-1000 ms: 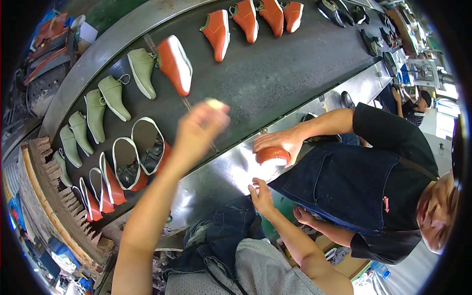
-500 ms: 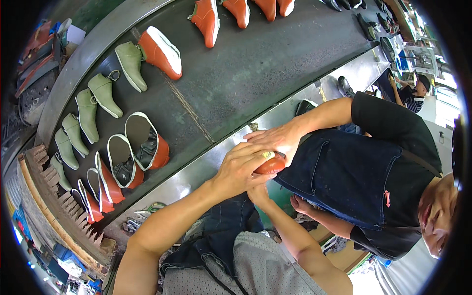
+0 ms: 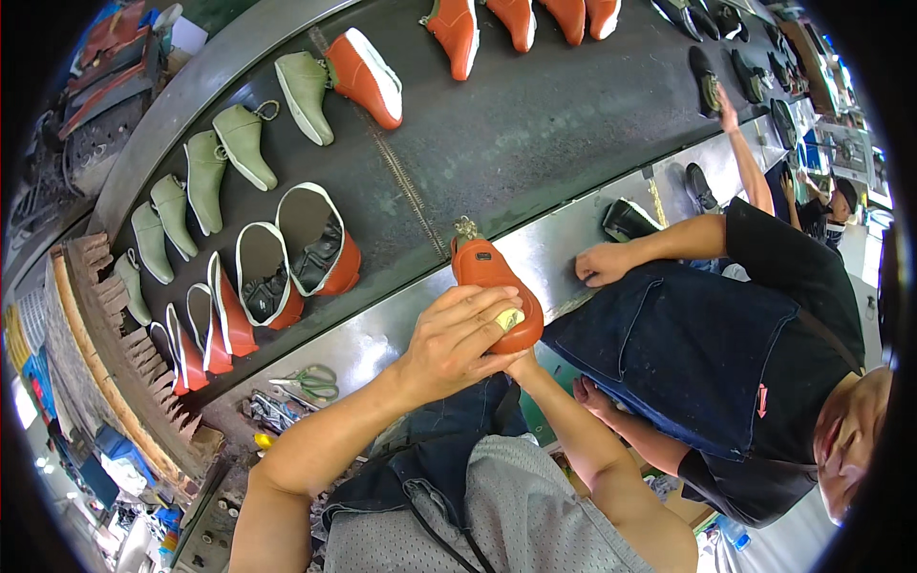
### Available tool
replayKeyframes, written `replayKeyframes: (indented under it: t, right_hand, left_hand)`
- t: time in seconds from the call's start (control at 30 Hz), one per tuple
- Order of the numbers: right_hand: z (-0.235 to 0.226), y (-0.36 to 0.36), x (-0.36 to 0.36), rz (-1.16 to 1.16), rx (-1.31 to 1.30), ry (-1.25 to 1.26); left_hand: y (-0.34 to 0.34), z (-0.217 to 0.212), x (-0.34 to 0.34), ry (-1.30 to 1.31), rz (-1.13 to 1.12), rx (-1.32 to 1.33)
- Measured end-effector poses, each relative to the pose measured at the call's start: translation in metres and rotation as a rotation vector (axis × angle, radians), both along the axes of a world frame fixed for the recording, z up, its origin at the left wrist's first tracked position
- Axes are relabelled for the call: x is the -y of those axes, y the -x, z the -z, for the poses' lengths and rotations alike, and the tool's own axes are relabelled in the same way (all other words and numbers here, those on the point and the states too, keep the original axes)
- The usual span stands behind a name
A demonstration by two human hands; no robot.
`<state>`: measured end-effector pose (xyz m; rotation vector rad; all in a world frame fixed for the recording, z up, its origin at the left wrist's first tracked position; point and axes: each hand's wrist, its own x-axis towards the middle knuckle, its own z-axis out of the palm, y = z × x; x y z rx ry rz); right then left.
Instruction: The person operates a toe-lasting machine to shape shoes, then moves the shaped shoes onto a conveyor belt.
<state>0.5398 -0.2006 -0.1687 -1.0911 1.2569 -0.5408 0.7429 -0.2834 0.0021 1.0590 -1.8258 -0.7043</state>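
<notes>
An orange-red shoe (image 3: 495, 272) stands in front of my body at the near edge of the conveyor, its toe toward me and a metal loop at its heel end. Across its toe lies my left hand (image 3: 463, 329), the fingers wrapped over the upper. A small pale yellow patch (image 3: 510, 319) shows beside those fingertips; I cannot make out what it is. My right forearm (image 3: 564, 406) rises from the lower right to the underside of the shoe. The shoe and my left hand hide the fingers of my right hand.
Green shoe lasts (image 3: 244, 143) and orange uppers (image 3: 330, 258) line the belt's left side; orange shoes (image 3: 451, 33) stand at the far side. Scissors (image 3: 313, 382) lie on the near ledge. At right, a co-worker's hand (image 3: 607, 264) rests by a black shoe (image 3: 630, 221).
The co-worker's hand has drawn back to the right, off my hands and the shoe. The shoe now shows almost whole. Another person's hand has appeared at a black shoe far right.
</notes>
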Motion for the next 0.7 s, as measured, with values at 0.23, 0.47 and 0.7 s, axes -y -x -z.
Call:
replayKeyframes:
  t: [0.23,0.47,0.7]
  right_hand:
    - [-0.051,-0.022,0.033,0.184,0.199,-0.008]
    - [-0.070,-0.031,0.039,0.274,-0.248,0.278]
    - [-0.110,-0.003,0.070,-0.116,0.426,0.112]
  left_hand:
    - [0.007,-0.016,-0.001,0.012,-0.064,-0.026]
    - [0.038,-0.020,0.001,-0.380,-0.384,-0.129]
    - [0.004,-0.012,-0.011,-0.724,-0.167,-0.212]
